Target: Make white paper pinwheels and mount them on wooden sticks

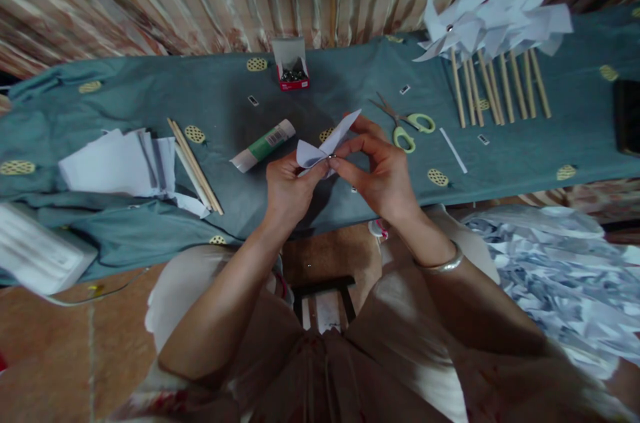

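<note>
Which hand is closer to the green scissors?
The right hand. It's just beside the scissors, on their near side; the left hand is farther away, past the folded paper.

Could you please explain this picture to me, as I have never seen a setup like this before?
There is no robot here: these are a person's two bare hands. The single picture comes from a camera worn on the head, looking forward and down.

The left hand and right hand pinch a folded white paper with a small shiny piece at its middle.

On the green cloth, to the left, lie white paper pieces and thin sticks. Nearer the hands are a green and white tube and an open red box of small metallic pieces. To the right are scissors, a white strip and a row of paper pinwheels on sticks.
</note>
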Motion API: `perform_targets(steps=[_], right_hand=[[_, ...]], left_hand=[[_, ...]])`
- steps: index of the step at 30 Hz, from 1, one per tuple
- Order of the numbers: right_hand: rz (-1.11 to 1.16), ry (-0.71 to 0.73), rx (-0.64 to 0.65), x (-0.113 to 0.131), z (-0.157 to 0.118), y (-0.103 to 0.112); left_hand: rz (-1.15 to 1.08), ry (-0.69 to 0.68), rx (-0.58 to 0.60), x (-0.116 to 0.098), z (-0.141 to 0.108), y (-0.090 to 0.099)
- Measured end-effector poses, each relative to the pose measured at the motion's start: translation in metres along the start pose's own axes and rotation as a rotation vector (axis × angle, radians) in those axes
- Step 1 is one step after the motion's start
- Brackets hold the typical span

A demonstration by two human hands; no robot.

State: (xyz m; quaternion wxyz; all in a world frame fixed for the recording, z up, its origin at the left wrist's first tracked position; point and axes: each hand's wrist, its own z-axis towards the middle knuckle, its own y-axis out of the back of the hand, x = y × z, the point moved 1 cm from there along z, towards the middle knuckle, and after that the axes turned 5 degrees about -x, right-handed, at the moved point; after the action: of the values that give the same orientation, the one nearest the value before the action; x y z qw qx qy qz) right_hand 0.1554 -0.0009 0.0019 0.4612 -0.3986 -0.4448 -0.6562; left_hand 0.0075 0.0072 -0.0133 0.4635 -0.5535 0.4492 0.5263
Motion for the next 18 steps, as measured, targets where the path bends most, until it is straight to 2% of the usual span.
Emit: perform_targets(steps=[9,18], right_hand=[[0.108,-0.059,0.038,-0.0028,0.0015,-0.0007],[0.184,-0.113,0.055,-0.0027,0.0005,-0.0012]], left_hand=[[-0.058,0.086,-0.024,-0.0010,-0.0006,-0.0010],[-0.113,0.073,-0.017,-0.0039,-0.0004,-0.0006]])
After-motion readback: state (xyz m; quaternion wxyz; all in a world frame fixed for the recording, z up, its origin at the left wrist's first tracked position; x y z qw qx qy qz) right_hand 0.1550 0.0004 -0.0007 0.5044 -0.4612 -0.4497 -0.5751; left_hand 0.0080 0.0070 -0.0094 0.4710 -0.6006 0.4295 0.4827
